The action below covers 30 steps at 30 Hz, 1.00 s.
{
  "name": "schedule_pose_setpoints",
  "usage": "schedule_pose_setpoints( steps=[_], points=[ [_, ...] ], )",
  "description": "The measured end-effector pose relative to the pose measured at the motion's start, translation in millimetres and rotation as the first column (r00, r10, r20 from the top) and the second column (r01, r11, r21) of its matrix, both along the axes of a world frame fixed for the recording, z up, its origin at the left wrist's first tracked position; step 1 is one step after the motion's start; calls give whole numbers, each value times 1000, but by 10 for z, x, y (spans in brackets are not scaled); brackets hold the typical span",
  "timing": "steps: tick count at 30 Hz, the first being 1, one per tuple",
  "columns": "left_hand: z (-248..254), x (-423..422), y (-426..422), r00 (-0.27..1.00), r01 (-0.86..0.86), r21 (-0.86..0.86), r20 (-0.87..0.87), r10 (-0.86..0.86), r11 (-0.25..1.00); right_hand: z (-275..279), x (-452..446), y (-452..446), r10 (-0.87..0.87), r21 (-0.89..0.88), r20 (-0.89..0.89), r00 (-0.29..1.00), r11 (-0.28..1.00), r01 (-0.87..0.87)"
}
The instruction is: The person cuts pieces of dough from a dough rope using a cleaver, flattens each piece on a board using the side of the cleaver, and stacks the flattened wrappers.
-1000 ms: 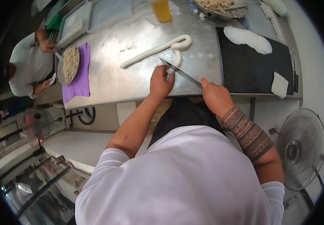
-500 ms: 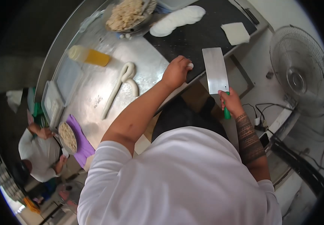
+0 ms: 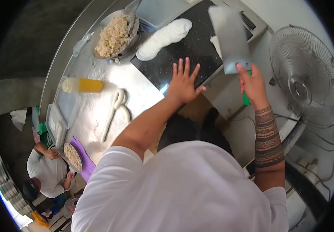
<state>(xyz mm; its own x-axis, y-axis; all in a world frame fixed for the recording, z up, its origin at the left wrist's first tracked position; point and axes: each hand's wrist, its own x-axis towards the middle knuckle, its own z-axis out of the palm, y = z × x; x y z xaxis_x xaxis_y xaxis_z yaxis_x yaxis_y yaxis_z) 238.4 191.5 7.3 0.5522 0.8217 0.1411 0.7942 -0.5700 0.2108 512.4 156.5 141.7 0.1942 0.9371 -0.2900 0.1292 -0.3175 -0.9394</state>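
Note:
My left hand (image 3: 184, 83) lies flat with fingers spread on the near edge of the black board (image 3: 167, 71); anything under the palm is hidden. My right hand (image 3: 252, 85) grips the green handle of a cleaver (image 3: 230, 36), its broad blade raised over the board's right end. Behind the blade a white cloth or sheet (image 3: 215, 45) is partly covered. Overlapping white dough rounds (image 3: 165, 38) form a row on the board. A looped dough rope (image 3: 111, 114) rests on the metal table (image 3: 140, 91) left of my left hand.
A bowl (image 3: 133, 44) of filling stands beyond the board, and a bottle of yellow liquid (image 3: 84, 85) lies left of it. Plastic trays (image 3: 57, 123) are farther left. A co-worker (image 3: 47, 170) holds a bowl near a purple cloth (image 3: 82, 160). A fan (image 3: 302, 77) stands at right.
The view has turned right. My left hand has moved from the dough rope to the board and opened out flat. My right hand has lifted the cleaver away from the rope toward the right.

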Motion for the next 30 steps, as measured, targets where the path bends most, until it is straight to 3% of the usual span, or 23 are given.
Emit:
schedule_pose_setpoints(
  steps=[3, 6, 9, 11, 13, 14, 15, 16, 17, 18, 19, 21, 25, 26, 29, 30],
  points=[
    [145, 76, 41, 994, 84, -77, -68, -89, 994, -64, 35, 417, -66, 166, -161, 985, 982, 93],
    [185, 140, 141, 987, 151, -89, -46, -155, 985, -1016, 111, 522, -143, -60, -207, 968, 989, 134],
    [208, 117, 179, 972, 233, -108, 64, -227, 967, -1271, 200, 328, -112, -308, -173, 979, 950, 55],
    [228, 3, 183, 939, 315, -140, 186, -288, 939, -1124, 191, 181, 41, -301, -76, 996, 952, -62],
    [104, -120, 270, 779, 267, -265, 625, -46, 926, -801, 88, 22, 266, -344, 71, 961, 911, -226],
    [86, -159, 325, 568, 206, -378, 798, 204, 903, -886, 41, -82, 351, -273, 104, 931, 910, -312],
    [31, -276, 474, 521, 61, -388, 798, 302, 920, -1024, -16, -143, 427, -193, 144, 893, 897, -398],
    [171, -390, 540, 608, -14, -353, 739, 289, 935, -1107, -75, -214, 496, -117, 187, 848, 868, -482],
    [337, -469, 606, 687, -84, -304, 672, 276, 949, -1092, -186, -232, 562, -158, 168, 810, 826, -540],
    [343, -526, 642, 876, -26, -124, 476, 82, 992, -1043, -356, -209, 625, -194, 150, 767, 779, -597],
    [345, -565, 661, 974, 85, 35, 207, -91, 996, -1017, -495, -180, 683, -227, 130, 718, 726, -649],
    [145, -614, 516, 889, 448, -94, -64, -454, 889, -1155, -704, -153, 747, -267, 101, 657, 656, -706],
    [216, -474, 257, 895, 414, -222, -75, -439, 883, -949, -688, -301, 789, -364, 138, 598, 602, -711],
    [215, -403, 199, 894, 411, -261, -74, -443, 873, -1159, -560, -466, 776, -305, 108, 621, 621, -722],
    [171, -173, 76, 914, 400, -274, 44, -404, 875, -1380, -299, -589, 765, -375, 31, 644, 606, -701],
    [187, -154, 133, 916, 384, -284, -5, -402, 879, -1344, -309, -552, 773, -380, 58, 632, 602, -702]
  ],
)
